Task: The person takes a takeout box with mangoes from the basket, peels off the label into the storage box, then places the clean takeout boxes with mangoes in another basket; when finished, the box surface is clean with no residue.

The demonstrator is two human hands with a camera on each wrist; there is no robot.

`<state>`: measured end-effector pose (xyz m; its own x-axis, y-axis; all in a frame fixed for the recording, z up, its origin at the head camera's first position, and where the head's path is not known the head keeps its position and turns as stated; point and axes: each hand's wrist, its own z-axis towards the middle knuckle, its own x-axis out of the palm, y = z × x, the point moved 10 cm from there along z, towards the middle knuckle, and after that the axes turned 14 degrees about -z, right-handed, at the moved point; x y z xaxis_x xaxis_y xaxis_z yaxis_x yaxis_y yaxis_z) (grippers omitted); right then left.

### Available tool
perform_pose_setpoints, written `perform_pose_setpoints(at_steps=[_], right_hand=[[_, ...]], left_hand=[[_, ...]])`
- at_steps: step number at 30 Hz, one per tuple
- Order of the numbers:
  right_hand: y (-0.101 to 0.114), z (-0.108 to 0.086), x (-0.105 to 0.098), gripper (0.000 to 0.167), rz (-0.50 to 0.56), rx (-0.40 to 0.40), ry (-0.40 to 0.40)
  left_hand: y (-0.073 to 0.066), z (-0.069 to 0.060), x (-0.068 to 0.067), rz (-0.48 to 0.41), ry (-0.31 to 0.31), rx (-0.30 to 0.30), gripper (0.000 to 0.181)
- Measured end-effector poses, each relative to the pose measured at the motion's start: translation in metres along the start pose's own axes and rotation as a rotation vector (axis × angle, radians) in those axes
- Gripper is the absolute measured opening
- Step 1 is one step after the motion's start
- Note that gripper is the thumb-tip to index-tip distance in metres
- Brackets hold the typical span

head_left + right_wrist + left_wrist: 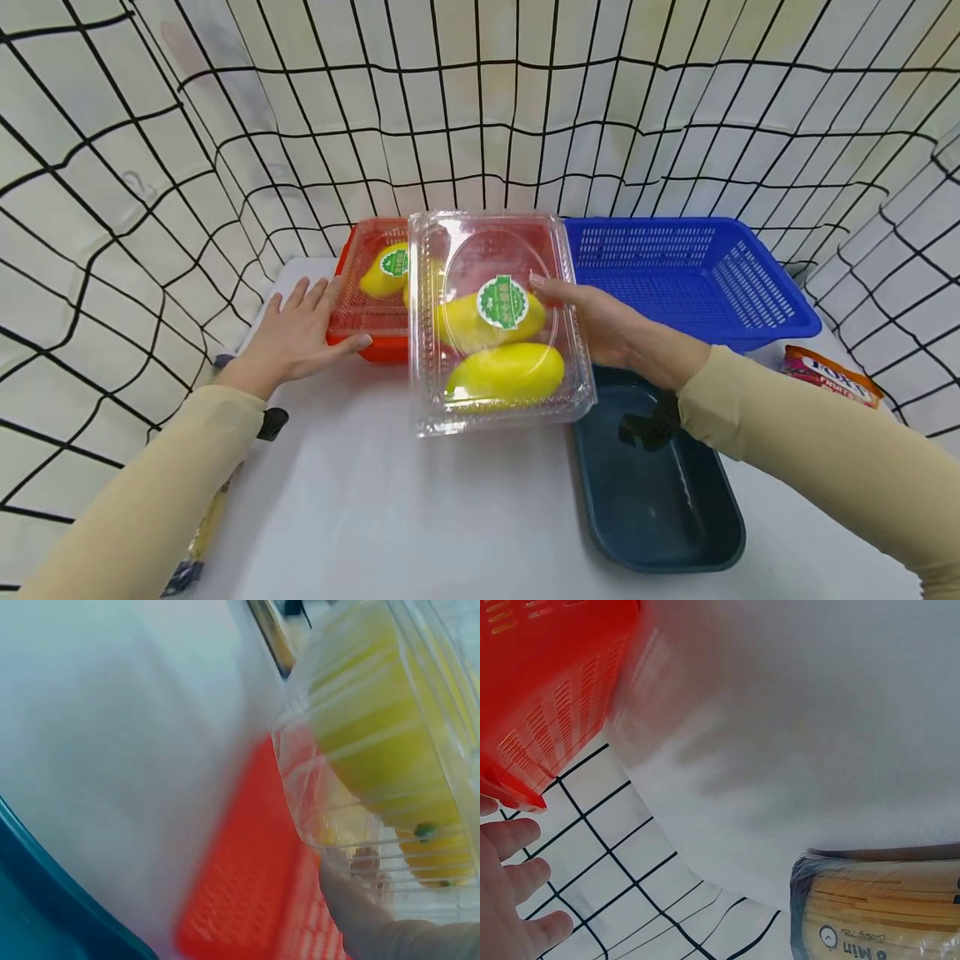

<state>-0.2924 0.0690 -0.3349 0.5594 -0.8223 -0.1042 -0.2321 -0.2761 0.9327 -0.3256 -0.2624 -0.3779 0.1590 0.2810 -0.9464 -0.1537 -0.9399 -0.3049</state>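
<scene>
My right hand (611, 321) grips the right side of a clear plastic clamshell box (487, 250), its thumb on the lid. Two yellow mangoes (506, 372) lie inside under a round green-and-white sticker (502, 302). The box is held up over the table, in front of a red basket (386, 353) and partly hiding it. In that basket sits another clear box (363, 317) with yellow mangoes and a similar sticker. At the basket's left side, my left hand (292, 333) has its fingers spread and holds nothing. The right wrist view shows the held mangoes (382, 727) close up.
A blue perforated basket (675, 292) stands at the back right. In front of it is a dark teal tray (652, 517), with a Fox's packet (832, 375) to the right. A spaghetti pack (885, 907) lies at the left edge. Black wire mesh (517, 129) encloses the table.
</scene>
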Motion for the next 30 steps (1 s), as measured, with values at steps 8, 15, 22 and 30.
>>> perform_pose_setpoints(at_steps=[8,15,22,30], right_hand=[[-0.045,-0.031,0.053,0.071,0.063,0.095,0.12],[-0.086,-0.044,0.084,0.065,0.122,0.154,0.206],[-0.111,-0.046,0.087,0.056,0.133,0.209,0.169],[-0.121,-0.044,0.082,0.061,0.13,0.253,0.113]], left_hand=[[0.001,0.0,-0.001,0.007,-0.006,-0.001,0.108],[0.0,0.0,0.001,0.003,-0.006,-0.009,0.108],[0.001,0.0,0.001,-0.014,-0.009,-0.012,0.108],[0.001,0.0,0.0,-0.036,-0.016,-0.003,0.108]])
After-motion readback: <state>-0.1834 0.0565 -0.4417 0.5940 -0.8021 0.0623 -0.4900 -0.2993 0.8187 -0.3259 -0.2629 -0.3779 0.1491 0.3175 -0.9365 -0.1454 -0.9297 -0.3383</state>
